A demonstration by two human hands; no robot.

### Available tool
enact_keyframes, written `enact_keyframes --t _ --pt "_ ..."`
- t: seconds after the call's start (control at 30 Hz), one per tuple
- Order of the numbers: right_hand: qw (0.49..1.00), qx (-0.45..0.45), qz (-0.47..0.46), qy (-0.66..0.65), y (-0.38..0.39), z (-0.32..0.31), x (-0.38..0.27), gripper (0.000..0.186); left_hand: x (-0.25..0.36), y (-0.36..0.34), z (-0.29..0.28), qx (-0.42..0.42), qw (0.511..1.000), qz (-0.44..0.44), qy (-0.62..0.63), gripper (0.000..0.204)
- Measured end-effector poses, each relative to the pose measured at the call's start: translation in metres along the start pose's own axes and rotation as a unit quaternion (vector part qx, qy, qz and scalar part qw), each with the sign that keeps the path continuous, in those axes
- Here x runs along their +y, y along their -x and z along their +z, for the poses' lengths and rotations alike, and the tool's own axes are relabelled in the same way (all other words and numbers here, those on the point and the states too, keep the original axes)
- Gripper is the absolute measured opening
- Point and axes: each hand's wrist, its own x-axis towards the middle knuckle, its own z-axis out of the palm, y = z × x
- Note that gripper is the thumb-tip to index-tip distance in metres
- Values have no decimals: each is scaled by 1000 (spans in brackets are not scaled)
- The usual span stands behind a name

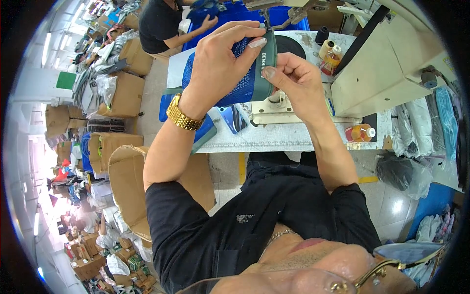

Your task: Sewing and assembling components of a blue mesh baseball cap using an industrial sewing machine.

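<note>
Both my hands hold a blue mesh fabric piece [241, 87] with a dark green band [264, 81] that carries pale lettering. My left hand [220, 61] pinches it from the left, thumb on the band and fingers at its upper edge. From the other side, my right hand [299, 83] grips the band's edge between thumb and fingers. The piece is raised close to the needle area of a sewing machine [387, 68], and it covers part of the machine's bed [276, 115]. Whether the needle touches the fabric cannot be made out.
On the white worktable [254, 141] lie a blue phone-like object [232, 120], blue-green fabric pieces [203, 137], thread cones [325, 48] and two small bottles of orange liquid [360, 133]. A person in black [156, 27] works beyond, beside a blue bin [235, 14]. An open carton [129, 191] stands left.
</note>
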Motion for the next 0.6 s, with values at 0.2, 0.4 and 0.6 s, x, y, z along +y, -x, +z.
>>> enact_keyframes --t 0.2,0.4,0.6 --pt "995 -13 37 -88 -2 1 -8 19 17 -8 -14 -76 996 -39 -39 23" --pt "994 -33 39 -98 32 6 -1 21 39 5 -23 -121 962 94 -226 34" --pt "995 -12 31 -94 34 1 -1 21 28 17 -11 -74 986 57 -137 40"
